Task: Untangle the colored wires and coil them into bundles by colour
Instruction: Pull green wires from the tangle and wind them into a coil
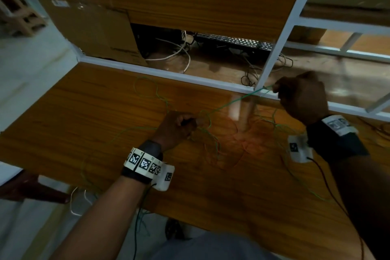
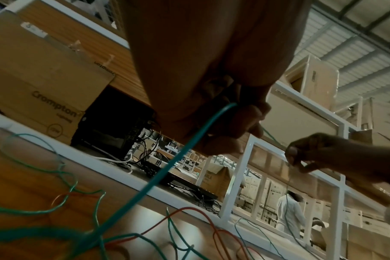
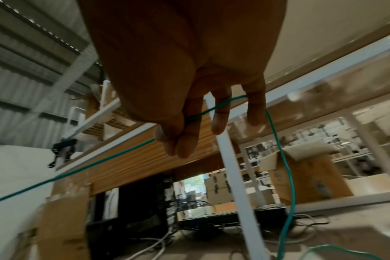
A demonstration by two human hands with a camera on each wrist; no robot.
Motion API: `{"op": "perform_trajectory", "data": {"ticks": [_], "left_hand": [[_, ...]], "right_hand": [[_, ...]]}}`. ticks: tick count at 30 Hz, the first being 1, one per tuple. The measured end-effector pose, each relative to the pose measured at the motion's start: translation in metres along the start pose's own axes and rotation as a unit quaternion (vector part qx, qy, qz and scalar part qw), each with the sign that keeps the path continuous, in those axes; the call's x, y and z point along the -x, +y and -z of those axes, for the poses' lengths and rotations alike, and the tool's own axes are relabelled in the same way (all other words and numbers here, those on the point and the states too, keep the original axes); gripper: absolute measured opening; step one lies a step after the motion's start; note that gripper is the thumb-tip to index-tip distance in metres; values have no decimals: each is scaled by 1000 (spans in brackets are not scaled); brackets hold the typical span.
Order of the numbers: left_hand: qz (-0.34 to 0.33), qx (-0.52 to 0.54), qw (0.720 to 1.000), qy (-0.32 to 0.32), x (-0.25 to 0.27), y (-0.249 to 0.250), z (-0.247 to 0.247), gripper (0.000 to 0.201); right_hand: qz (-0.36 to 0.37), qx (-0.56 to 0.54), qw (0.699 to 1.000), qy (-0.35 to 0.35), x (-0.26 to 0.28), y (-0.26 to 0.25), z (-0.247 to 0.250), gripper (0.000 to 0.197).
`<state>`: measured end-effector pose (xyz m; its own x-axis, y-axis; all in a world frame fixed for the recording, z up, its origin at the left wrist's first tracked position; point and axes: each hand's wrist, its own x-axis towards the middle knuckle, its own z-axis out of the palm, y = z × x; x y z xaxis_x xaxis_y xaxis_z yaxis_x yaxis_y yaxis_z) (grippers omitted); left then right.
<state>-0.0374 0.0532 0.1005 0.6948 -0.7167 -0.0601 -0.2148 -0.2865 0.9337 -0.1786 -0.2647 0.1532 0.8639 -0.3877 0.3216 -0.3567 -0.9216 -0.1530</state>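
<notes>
On the wooden worktop (image 1: 88, 112) in the head view, the left hand (image 1: 176, 127) sits low with its fingers curled round the green wire (image 1: 230, 103), while the right hand (image 1: 301, 96) is raised by the white frame rail (image 1: 190, 79), fingers closed on the same strand, which runs taut between the 2 hands. Loose green loops and thin red wire (image 1: 230, 131) lie tangled on the worktop between them. To do this step well, I would keep the strand taut and draw it out slowly, so no loop tightens into a knot.

From the left wrist, the fingers (image 2: 241, 121) clamp the green wire, which drops to the tangle of green and red below; a cardboard box (image 2: 40, 82) stands behind.

From the right wrist, thumb and fingers (image 3: 185, 139) pinch the wire, its free end hanging down at the right. Stacked cartons and shelving fill the room beyond.
</notes>
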Motion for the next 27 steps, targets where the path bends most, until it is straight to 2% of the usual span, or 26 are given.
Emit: {"op": "perform_trajectory", "data": {"ticks": [4,5,6,8,10,11,13,17,21,25,27], "left_hand": [[8,20,1000,-21,1,-2,-11,14],[14,20,999,-23,1,-2,-14,13],[19,11,999,-24,-1,-3,-17,15],[24,-22,999,-34,-2,-4,-22,19],[6,-37,998,-43,-4,0,-27,18],[-2,-34,998,-43,-5,2,-28,18],[-12,-16,999,-36,-6,8,-29,18],[-4,42,999,-28,-1,9,-19,19],[34,91,995,-33,7,-5,-9,8],[68,109,990,-56,14,-19,-8,9],[82,133,986,-49,16,-20,-9,7]], "right_hand": [[-100,20,993,-57,3,3,-4,42],[-111,43,991,-64,9,-7,-5,54],[-96,64,991,-64,17,-19,-8,68],[10,67,996,-51,35,-54,-14,73],[131,34,988,-67,50,-89,-27,59],[167,17,983,-80,53,-102,-33,48],[188,-15,979,-78,51,-110,-41,31],[139,-53,988,-33,31,-84,-28,38],[107,-19,994,2,7,-45,-7,40],[17,-12,997,67,-5,-14,6,27],[8,-20,999,47,-6,-14,4,22]]}}
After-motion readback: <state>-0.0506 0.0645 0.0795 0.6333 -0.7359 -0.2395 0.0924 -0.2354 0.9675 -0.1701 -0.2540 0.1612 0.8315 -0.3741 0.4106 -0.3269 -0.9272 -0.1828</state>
